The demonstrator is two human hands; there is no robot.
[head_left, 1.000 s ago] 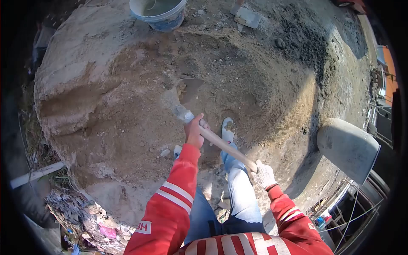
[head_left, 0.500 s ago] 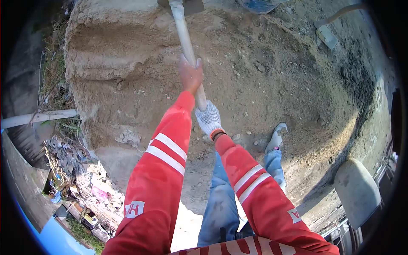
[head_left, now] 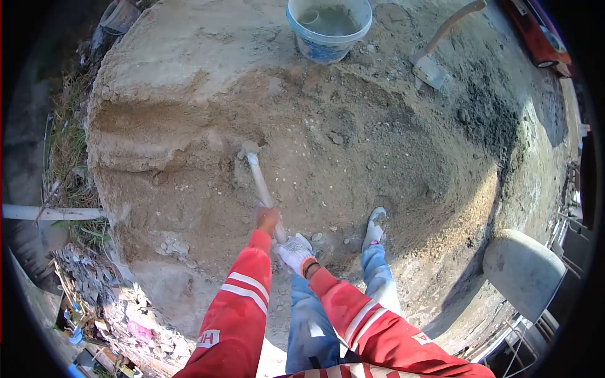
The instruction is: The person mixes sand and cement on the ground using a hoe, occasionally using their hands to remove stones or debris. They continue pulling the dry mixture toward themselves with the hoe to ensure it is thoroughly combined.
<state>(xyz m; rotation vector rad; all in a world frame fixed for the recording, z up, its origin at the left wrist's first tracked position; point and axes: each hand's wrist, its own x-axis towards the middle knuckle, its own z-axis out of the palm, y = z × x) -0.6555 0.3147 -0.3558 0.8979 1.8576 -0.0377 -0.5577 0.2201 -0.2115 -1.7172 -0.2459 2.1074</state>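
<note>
Evidently head-heavy and stiff, the hoe (head_left: 257,178), blade sunk in the sand pile (head_left: 391,138), is best clasped on its wooden shaft, as the bare left hand (head_left: 267,218) and gloved right hand (head_left: 295,253) do.

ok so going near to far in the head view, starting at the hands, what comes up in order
gloved right hand → bare left hand → hoe handle, gripped by both → hoe head, dug into the sand → sand mound → bucket
</note>
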